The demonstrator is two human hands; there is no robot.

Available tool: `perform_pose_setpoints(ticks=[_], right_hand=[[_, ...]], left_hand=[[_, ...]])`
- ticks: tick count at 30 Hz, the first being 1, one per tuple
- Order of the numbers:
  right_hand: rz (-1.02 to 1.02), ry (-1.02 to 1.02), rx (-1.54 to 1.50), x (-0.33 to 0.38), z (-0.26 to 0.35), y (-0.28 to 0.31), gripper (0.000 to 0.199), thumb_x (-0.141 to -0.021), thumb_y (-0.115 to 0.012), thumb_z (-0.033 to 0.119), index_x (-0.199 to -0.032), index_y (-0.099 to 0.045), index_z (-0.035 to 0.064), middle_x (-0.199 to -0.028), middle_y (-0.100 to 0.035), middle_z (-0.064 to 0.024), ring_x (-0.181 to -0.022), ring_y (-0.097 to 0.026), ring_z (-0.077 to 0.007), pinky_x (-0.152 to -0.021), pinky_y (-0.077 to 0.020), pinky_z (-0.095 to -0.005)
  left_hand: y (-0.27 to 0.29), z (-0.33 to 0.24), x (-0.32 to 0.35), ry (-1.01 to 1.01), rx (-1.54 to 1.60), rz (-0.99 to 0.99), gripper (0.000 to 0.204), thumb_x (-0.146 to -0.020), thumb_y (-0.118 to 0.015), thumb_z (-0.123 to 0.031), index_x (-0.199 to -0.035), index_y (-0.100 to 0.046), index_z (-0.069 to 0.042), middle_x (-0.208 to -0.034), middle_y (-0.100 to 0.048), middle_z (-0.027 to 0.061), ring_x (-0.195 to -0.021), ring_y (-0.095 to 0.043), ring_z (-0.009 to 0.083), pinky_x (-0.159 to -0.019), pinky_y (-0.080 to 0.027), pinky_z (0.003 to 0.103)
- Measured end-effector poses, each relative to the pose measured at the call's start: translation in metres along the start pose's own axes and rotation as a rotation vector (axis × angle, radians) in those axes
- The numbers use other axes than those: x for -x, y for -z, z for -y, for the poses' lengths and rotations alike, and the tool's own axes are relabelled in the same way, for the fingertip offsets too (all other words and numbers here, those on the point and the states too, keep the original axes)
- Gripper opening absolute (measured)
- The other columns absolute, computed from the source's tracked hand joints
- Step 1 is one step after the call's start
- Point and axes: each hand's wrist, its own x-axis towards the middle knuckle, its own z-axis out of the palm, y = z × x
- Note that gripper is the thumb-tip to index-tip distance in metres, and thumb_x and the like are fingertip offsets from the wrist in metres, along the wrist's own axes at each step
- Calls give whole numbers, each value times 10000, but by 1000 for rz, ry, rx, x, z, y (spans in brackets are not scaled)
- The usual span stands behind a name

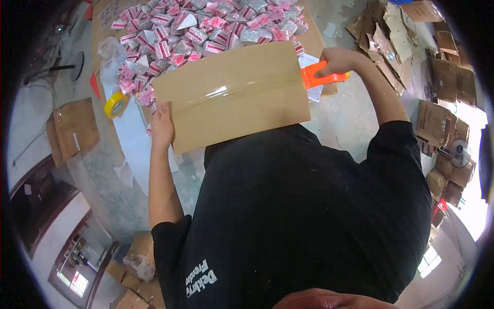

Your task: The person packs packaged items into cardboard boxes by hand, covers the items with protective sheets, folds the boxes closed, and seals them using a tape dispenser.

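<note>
A brown cardboard box [236, 110] is held tilted in front of my body, with a strip of shiny clear tape along the middle of its face. My left hand [162, 126] grips the box's left end, thumb on the face and the other fingers hidden behind it. At the right end, my right hand [338, 62] is wrapped round an orange tape dispenser [312, 76], which sits against the box's edge where the tape strip ends. Beyond the box lies a big heap of small pink, white and grey wrapped packets [198, 33].
A yellow tape roll [117, 105] and a clear plastic bag [111, 54] lie left of the heap. Flattened cardboard [386, 44] is piled at the far right. An open carton [74, 129] stands on the left floor, and a fan [458, 152] among boxes at right.
</note>
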Motion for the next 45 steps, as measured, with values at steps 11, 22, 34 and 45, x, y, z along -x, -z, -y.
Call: perform_pose_setpoints(ticks=[11,22,34,45], right_hand=[[-182,-152,223,-55,20,-62,308,-785,-633,341,-955,-740,108,-980,-713,-130,-917,-676,-313,-785,-525,-421],[-974,-881,-455,0,105,-90,384,-863,-636,401,-972,-699,38,-994,-698,-192,-946,-672,-342,-766,-524,-442],[-849,-118,-972,119,407,-181,481,-806,-764,242,-1173,-621,-35,-874,-698,-153,-790,-676,-172,-741,-528,-319],[-692,-283,-1373,103,453,-194,455,-840,-735,359,-1132,-633,25,-810,-671,-146,-715,-648,-219,-684,-504,-350]], left_hand=[[-40,-68,22,-773,-867,46,1008,-791,-654,-585,-1454,-270,70,-1512,-214,329,-1432,-166,455,-1156,-141,552],[-77,-106,11,-1354,-682,453,887,-870,-552,-597,-1447,-328,38,-1506,-320,239,-1413,-211,476,-1148,-191,555],[68,-39,18,161,656,1469,332,-1017,-511,-274,-1128,-629,16,-1025,-668,48,-956,-592,92,-864,-460,248],[74,-37,2,-95,337,1336,302,-996,-554,-233,-1024,-678,41,-905,-712,72,-800,-649,119,-774,-503,266]])
